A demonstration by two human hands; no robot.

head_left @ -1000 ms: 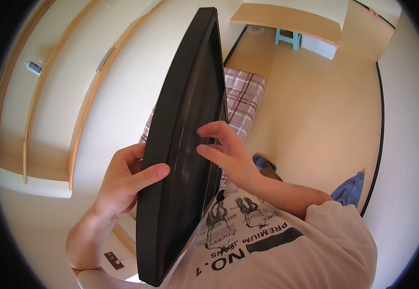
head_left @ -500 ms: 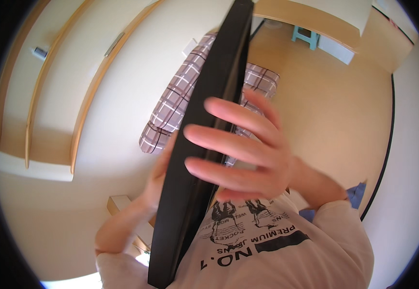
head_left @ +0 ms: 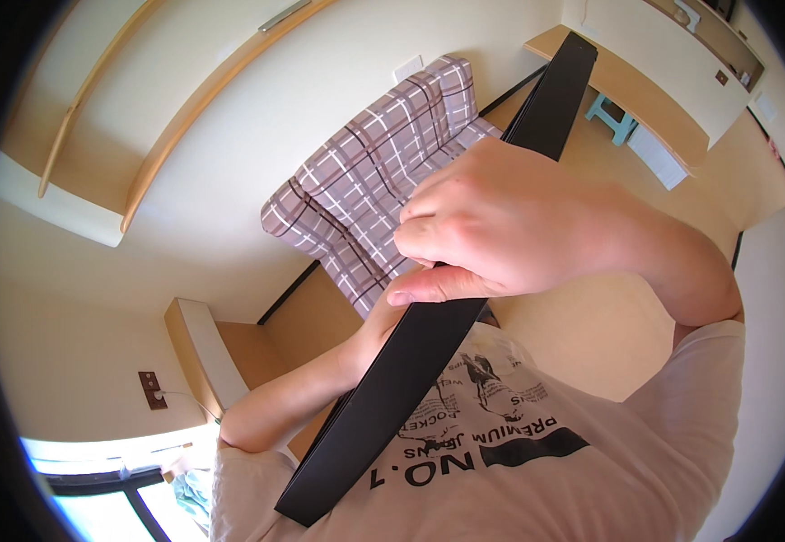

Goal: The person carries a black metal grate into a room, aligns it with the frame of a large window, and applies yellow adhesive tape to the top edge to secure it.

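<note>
A long black panel point(head_left: 403, 397), seen almost edge-on, slants from my lap at the lower left to the upper right. My right hand point(head_left: 505, 217) grips it across the middle, fingers curled over the far edge and thumb lying along the near side. On the panel's left side my left hand point(head_left: 376, 327) holds it from beneath. The left fingers are mostly hidden behind the panel and my right hand. What kind of object the panel is I cannot make out.
Beyond the panel stands a plaid sofa point(head_left: 370, 135) against the wall. A wooden desk point(head_left: 654, 95) with a turquoise stool point(head_left: 611, 117) under it is at the far right. Wooden shelves point(head_left: 180, 117) line the left wall; a low cabinet point(head_left: 203, 348) is below.
My right hand, spread beside the panel before, now wraps over it. The panel has tipped, its far end swinging to the right, and the view has turned, showing more of the sofa.
</note>
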